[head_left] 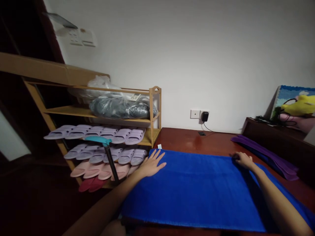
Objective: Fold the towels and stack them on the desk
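Note:
A blue towel (197, 190) is spread over the reddish-brown wooden table (182, 139), with a stitched hem along its near edge and a small white tag by its far left corner. My left hand (153, 164) lies flat on that corner, fingers spread and holding nothing. At the far edge, toward the right, my right hand (243, 160) is closed, its fingers bent on the towel's edge; the fingertips are partly in shadow. Dark shading runs across the towel beside my right forearm. A folded purple cloth (268, 157) lies right of the towel.
On the left stands a wooden shoe rack (155, 118) with rows of slippers (120, 136) and bagged items (118, 105). A teal-topped handle (98, 140) rises before it. A black plug adapter (205, 116) is in the wall. A dark cabinet (278, 132) holds a yellow plush toy (299, 105).

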A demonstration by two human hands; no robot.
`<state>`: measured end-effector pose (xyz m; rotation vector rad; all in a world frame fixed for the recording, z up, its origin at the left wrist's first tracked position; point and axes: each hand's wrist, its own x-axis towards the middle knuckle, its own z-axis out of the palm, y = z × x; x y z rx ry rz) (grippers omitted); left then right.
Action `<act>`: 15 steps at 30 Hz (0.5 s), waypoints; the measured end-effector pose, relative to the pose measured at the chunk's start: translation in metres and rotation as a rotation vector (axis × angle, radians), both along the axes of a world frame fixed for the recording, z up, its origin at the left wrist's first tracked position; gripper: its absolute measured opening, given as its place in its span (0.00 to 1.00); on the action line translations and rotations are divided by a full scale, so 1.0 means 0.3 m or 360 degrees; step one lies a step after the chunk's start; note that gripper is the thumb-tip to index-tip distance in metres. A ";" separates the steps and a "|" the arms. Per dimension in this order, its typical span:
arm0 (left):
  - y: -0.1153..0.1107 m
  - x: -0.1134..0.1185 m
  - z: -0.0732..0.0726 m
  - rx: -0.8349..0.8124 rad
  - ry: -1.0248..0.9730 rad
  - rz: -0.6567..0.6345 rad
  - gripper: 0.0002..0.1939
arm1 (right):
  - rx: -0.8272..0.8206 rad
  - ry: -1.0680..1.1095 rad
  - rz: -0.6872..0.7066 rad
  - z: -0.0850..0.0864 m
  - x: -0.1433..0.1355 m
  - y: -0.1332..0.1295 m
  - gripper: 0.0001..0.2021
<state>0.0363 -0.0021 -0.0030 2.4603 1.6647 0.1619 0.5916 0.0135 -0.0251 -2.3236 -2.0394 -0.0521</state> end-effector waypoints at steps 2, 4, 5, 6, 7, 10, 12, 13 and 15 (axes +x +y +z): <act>-0.002 -0.002 -0.001 0.0008 -0.0006 -0.0003 0.38 | 0.0001 -0.0009 -0.0028 0.008 -0.013 0.023 0.17; -0.003 -0.003 -0.002 0.0002 -0.0006 -0.0006 0.38 | 0.0011 -0.0016 -0.0037 0.016 -0.022 0.040 0.17; -0.003 -0.003 -0.003 0.0000 -0.0004 -0.0004 0.39 | 0.0013 -0.0013 -0.0035 0.018 -0.023 0.046 0.17; -0.002 -0.003 -0.003 -0.0003 0.0000 -0.0001 0.39 | 0.0012 -0.0008 -0.0033 0.020 -0.024 0.051 0.16; -0.003 -0.003 -0.003 -0.0004 0.0003 0.0005 0.39 | 0.0008 -0.0001 -0.0034 0.021 -0.022 0.053 0.15; -0.005 0.000 0.001 -0.0009 0.0011 0.0008 0.38 | -0.0010 0.0001 -0.0038 0.020 -0.007 0.050 0.15; -0.008 0.001 0.005 -0.0012 0.0009 -0.0001 0.39 | -0.0003 -0.0030 -0.0051 0.017 0.008 0.040 0.16; -0.009 0.002 0.007 -0.0011 0.0006 -0.0004 0.39 | 0.0007 -0.0053 -0.0062 0.017 0.016 0.033 0.17; -0.011 0.003 0.009 -0.0014 0.0001 -0.0001 0.39 | 0.0038 -0.0109 -0.0096 0.019 0.030 0.020 0.16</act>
